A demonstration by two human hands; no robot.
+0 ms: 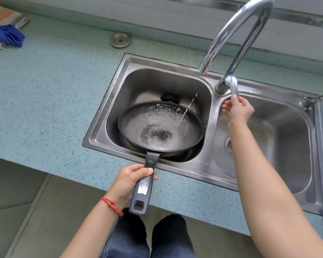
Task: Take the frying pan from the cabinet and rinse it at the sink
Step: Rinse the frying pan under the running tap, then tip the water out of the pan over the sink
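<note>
— Black round frying pan (160, 127) sits mid-frame over the steel sink's (108, 101) left basin; our left hand (131, 181) clamps its handle.
— Rinsing, then. Our right hand (238, 110) curls on the chrome tap lever (232, 86); next we swirl and tip.

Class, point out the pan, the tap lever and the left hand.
pan (134, 131): head view, bare inner wall.
tap lever (232, 84): head view, its curved top.
left hand (131, 180): head view, back of hand.

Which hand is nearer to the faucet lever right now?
Right. The right hand grips the faucet lever over the sink divider; the left hand holds the frying pan handle, far off at the counter's front edge.
</note>
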